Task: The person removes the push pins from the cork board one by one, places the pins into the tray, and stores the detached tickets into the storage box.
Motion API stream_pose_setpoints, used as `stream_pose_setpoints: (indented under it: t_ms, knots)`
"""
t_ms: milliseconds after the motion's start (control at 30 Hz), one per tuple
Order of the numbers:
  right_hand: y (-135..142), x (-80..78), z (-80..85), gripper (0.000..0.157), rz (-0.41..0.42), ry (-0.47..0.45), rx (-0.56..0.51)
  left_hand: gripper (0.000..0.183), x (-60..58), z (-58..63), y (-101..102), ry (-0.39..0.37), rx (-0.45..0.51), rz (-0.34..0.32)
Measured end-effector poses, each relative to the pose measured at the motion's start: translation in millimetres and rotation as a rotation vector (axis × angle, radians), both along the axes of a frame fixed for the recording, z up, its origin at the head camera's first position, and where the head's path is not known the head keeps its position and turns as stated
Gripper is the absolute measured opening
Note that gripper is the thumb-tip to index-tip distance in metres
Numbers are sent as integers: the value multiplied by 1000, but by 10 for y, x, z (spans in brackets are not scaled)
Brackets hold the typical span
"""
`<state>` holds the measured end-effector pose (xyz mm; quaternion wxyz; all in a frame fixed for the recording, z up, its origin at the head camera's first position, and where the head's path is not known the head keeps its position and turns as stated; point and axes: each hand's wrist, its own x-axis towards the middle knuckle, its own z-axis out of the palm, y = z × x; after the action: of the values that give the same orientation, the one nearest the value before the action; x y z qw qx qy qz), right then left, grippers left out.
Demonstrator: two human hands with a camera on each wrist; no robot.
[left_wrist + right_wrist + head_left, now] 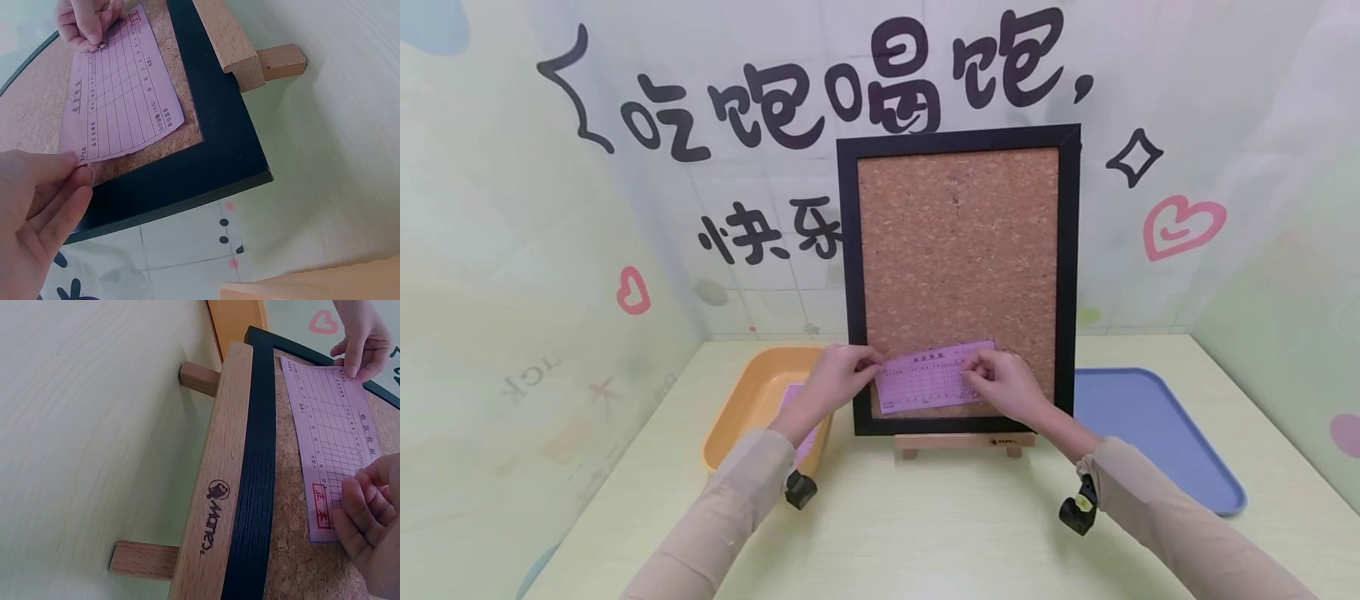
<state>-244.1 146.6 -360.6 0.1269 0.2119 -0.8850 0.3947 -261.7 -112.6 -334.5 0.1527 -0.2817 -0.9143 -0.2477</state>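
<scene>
A pink printed receipt slip point(917, 388) lies, slightly tilted, against the lower part of a black-framed cork board point(958, 250). At its left edge, my left hand point(841, 377) pinches the upper corner between thumb and fingers, beside the frame. My right hand point(1007, 385) is over the slip's right part, fingers curled. Between those fingertips, a small shiny tack point(100, 45) shows against the paper in the left wrist view. The red stamp box point(321, 506) at the slip's end sits just beside the right fingers in the right wrist view.
A wooden easel point(964, 442) holds the board upright on the pale table point(925, 525). To the left, an orange tray point(722, 417) contains more pink paper point(806, 450), partly behind the left forearm. A blue tray point(1150, 433) lies to the right. Printed walls surround the table.
</scene>
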Motion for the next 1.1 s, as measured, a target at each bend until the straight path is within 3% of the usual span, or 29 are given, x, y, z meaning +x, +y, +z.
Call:
stream_pose_setpoints:
  t_ms: [167, 433, 667, 867, 1100]
  knots:
    - [82, 28, 15, 4, 9, 0, 2, 7, 21, -31, -68, -18, 73, -10]
    - [295, 90, 5, 4, -19, 30, 46, 7, 70, -14, -223, 41, 134, -17]
    - [542, 154, -27, 4, -35, 86, 33, 7, 114, 6, -355, -17, 183, 16]
    - [759, 248, -75, 5, -29, 48, -9, 7, 149, -33, -462, -27, 225, 28]
    - [978, 375, -88, 3, -52, 58, -34, 10, 236, -56, -656, -113, 312, 92]
